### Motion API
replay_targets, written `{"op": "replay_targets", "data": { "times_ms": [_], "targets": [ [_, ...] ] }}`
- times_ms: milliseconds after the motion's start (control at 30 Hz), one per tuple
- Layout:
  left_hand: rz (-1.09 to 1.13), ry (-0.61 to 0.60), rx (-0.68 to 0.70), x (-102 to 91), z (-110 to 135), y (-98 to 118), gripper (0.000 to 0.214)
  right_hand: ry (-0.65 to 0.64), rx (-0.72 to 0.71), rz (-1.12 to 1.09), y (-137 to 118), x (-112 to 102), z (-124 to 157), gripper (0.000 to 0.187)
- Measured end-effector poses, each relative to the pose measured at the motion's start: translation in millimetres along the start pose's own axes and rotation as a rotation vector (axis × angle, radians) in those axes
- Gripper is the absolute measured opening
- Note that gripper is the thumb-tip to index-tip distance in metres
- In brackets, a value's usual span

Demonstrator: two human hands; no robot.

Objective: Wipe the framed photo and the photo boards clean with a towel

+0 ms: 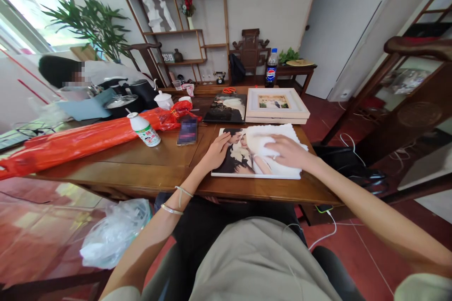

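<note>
A large photo print (pixel 236 162) lies flat on the wooden table (pixel 148 164) in front of me. My left hand (pixel 216 151) rests on its left edge, fingers stretched out flat. My right hand (pixel 287 150) presses a wad of white cloth (pixel 259 143) onto the picture, fingers curled over it. The cloth covers the upper right part of the print.
A second dark print (pixel 226 108) and a white framed picture (pixel 276 105) lie further back. A phone (pixel 187 130), a small white bottle (pixel 144 129) and a long red plastic bag (pixel 70 143) lie to the left. Another person (pixel 70 73) leans over the far left. A cola bottle (pixel 271 68) stands behind.
</note>
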State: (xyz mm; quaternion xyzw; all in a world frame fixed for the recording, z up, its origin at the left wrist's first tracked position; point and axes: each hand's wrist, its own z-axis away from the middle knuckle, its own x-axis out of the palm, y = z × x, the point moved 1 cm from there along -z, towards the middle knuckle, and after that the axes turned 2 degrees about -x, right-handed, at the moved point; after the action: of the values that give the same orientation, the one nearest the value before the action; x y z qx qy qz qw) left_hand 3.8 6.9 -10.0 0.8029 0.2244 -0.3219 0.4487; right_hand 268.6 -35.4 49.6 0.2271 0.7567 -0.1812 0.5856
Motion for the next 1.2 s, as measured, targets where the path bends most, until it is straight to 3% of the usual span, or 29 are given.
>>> {"op": "replay_targets", "data": {
  "times_ms": [133, 267, 367, 600, 733, 833, 1067, 1200],
  "targets": [
    [0.006, 0.01, 0.002, 0.5, 0, 0, 0.041, 0.005, 0.11, 0.092, 52, 4, -15, 0.021],
    [0.007, 0.017, 0.001, 1.5, 0, -1, 0.041, 0.046, 0.178, 0.109, 65, 7, -14, 0.027],
    [0.002, 0.02, 0.004, 1.5, 0, 0, 0.041, 0.075, 0.118, 0.098, 43, 7, -4, 0.023],
    [-0.019, 0.011, 0.007, 0.2, 0, 0, 0.041, 0.047, 0.012, 0.055, -62, 6, 33, 0.031],
    [-0.017, 0.013, 0.005, 0.9, -1, -1, 0.041, 0.046, -0.053, 0.024, -84, 8, 37, 0.032],
    [-0.017, 0.011, 0.006, 1.1, -1, 0, 0.042, 0.062, -0.051, -0.006, -62, 3, 26, 0.032],
    [-0.005, 0.01, -0.006, -0.5, 1, 3, 0.041, -0.031, 0.075, 0.074, 35, 0, -19, 0.018],
    [0.002, 0.008, -0.003, -0.9, 1, 3, 0.041, -0.005, 0.146, 0.069, 64, 4, -37, 0.024]
  ]
}}
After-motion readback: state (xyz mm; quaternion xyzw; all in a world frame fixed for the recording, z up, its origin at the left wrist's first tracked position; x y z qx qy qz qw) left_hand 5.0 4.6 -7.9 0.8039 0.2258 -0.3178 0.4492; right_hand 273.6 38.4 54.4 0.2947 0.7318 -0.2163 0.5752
